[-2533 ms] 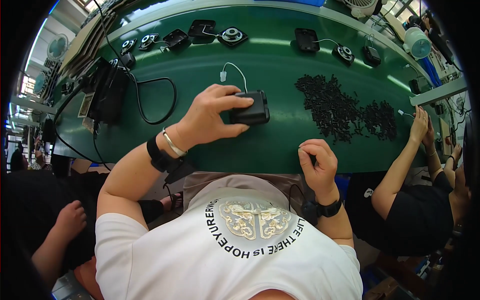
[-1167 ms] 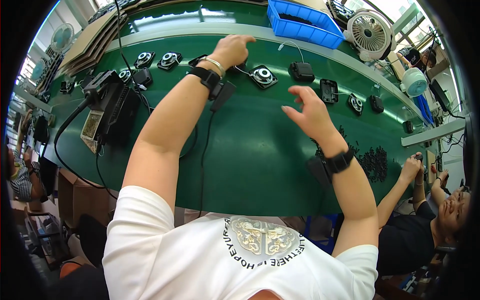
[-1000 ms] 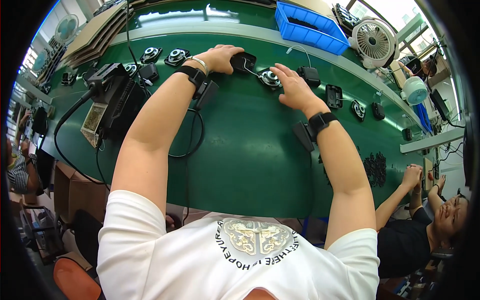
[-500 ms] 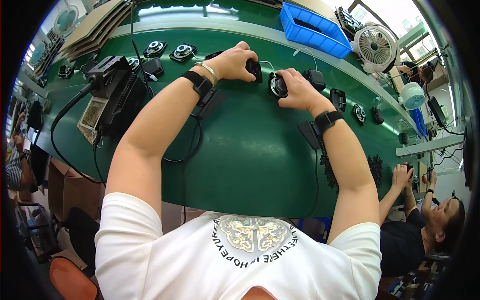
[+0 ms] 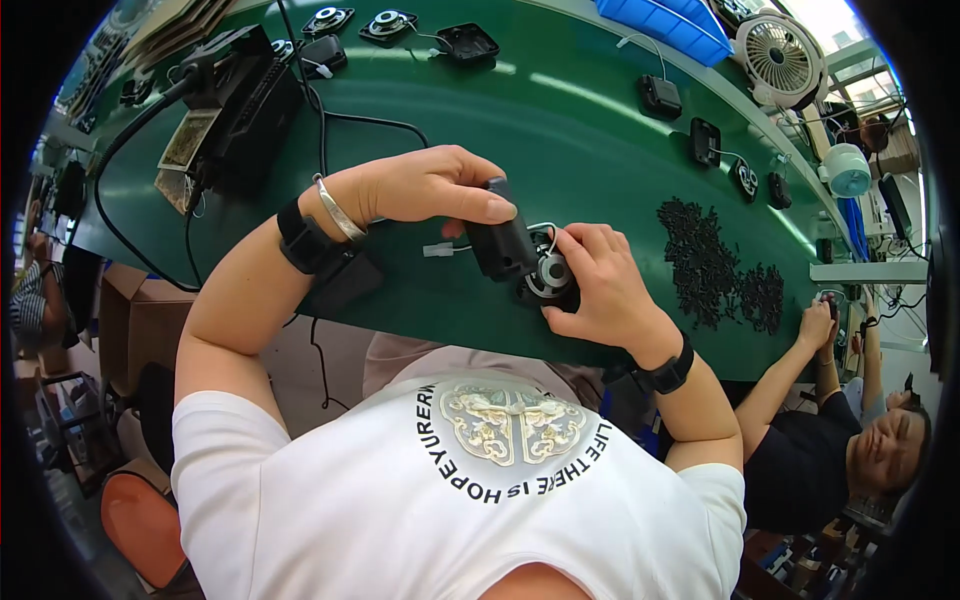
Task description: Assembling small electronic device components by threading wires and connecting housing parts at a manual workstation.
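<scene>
- Smooth dark-green tabletop (image 5: 560, 140): fills most of the upper view, edges bent by the lens.
- Co-worker in black top (image 5: 800, 470): far R, arms out toward tabletop's R end.
- Black boxy machine (image 5: 245, 110) w/ thick black cable: L part of tabletop.
- Blue ribbed plastic bin (image 5: 680, 30): far side, cut off by top of view; round white fan (image 5: 782, 60) just R of it.
- Loose heap of short black pcs (image 5: 695, 260): R part of tabletop, two joined clumps.
- L hand (image 5: 440, 190): grip clamped on black rectangular plastic housing (image 5: 500, 235), thumb on its upper face, other fingers mostly hidden.
- R hand (image 5: 610, 285): grip clamped on round-centred silver-and-black speaker (image 5: 550, 275), fingers at its far edge, thumb at near edge.
- Housing: tilted, btwn the hands nr tabletop's near edge, in front of body.
- Speaker: immed. R of housing, partly overlapped by it in view; can't tell if they touch.
- Small white plastic connector (image 5: 438, 250): L of housing, on thin pale wire, below L hand.
</scene>
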`<state>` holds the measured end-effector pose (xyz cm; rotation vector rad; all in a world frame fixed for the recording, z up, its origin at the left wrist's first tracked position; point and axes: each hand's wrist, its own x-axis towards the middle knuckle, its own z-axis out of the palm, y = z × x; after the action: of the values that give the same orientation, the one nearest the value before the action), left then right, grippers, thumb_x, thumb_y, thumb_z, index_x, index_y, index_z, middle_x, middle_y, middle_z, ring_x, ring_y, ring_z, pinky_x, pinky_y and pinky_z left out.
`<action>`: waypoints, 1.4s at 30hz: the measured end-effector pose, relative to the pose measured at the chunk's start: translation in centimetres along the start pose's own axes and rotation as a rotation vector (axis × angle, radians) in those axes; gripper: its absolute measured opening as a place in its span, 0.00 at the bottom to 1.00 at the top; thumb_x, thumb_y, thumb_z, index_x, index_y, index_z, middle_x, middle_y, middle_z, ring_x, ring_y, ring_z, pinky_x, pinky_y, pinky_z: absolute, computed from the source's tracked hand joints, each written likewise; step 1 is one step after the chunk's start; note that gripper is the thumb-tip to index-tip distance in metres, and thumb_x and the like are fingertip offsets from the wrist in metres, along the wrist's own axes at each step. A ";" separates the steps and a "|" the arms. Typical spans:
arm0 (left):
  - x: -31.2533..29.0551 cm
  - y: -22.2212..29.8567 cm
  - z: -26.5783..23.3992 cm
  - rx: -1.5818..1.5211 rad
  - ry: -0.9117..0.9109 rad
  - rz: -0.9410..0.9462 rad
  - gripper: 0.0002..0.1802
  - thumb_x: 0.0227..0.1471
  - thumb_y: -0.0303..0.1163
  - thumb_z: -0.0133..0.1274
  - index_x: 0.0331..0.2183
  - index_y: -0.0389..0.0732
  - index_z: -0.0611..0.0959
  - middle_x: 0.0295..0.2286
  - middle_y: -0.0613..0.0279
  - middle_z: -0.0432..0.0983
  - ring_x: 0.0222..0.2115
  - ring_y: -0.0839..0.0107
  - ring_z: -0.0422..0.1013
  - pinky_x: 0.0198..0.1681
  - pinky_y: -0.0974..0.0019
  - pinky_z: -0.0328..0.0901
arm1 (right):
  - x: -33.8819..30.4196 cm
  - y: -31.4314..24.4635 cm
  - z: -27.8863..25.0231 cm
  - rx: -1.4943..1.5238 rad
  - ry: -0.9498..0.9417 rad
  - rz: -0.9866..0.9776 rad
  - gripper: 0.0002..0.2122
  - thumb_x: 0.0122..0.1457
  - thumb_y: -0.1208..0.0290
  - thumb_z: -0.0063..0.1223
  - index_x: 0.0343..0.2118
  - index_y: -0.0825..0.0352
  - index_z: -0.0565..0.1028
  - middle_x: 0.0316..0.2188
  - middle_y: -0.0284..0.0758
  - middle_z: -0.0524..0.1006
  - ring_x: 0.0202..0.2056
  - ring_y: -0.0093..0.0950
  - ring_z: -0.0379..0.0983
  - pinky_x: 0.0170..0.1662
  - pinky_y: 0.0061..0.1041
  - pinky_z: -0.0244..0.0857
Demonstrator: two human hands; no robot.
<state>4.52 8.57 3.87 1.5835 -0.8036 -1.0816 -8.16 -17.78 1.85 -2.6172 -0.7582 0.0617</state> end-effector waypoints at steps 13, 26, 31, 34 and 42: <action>1.7 0.5 6.6 -0.025 0.106 -0.120 0.26 0.59 0.54 0.49 0.35 0.38 0.82 0.22 0.71 0.70 0.20 0.82 0.64 0.22 0.76 0.61 | -2.7 -2.5 -0.6 0.621 0.226 0.141 0.33 0.52 0.63 0.66 0.58 0.68 0.64 0.43 0.37 0.75 0.42 0.28 0.72 0.47 0.27 0.66; 2.5 1.3 10.0 0.016 0.522 0.557 0.12 0.60 0.31 0.54 0.43 0.36 0.81 0.37 0.61 0.77 0.49 0.75 0.67 0.46 0.73 0.67 | -1.3 -3.3 -0.9 1.551 0.507 0.315 0.27 0.61 0.73 0.55 0.61 0.69 0.57 0.40 0.39 0.77 0.29 0.22 0.75 0.29 0.16 0.68; 3.7 1.1 10.1 0.033 0.678 0.657 0.11 0.61 0.32 0.53 0.42 0.36 0.82 0.41 0.60 0.78 0.50 0.76 0.67 0.48 0.73 0.67 | -1.5 -3.6 -1.9 1.449 0.479 0.320 0.32 0.59 0.68 0.60 0.62 0.70 0.57 0.43 0.39 0.76 0.33 0.25 0.75 0.35 0.22 0.71; 3.7 1.2 10.5 -0.135 0.690 0.592 0.11 0.61 0.34 0.53 0.40 0.37 0.82 0.33 0.63 0.78 0.38 0.76 0.71 0.41 0.74 0.67 | -2.1 -2.4 -2.6 0.785 0.568 0.217 0.35 0.51 0.65 0.67 0.59 0.71 0.61 0.45 0.40 0.76 0.41 0.27 0.74 0.41 0.28 0.71; 3.2 0.8 11.5 -0.040 0.756 0.502 0.12 0.61 0.38 0.53 0.34 0.37 0.80 0.28 0.63 0.77 0.30 0.77 0.71 0.33 0.72 0.66 | -1.1 -2.9 -3.2 0.416 0.317 0.087 0.36 0.40 0.65 0.73 0.54 0.69 0.69 0.48 0.39 0.74 0.49 0.31 0.71 0.53 0.30 0.65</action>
<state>-4.91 1.29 2.86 1.4786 -0.5910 -0.1050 -10.04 -17.37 5.82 -2.1901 -0.4616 -0.1518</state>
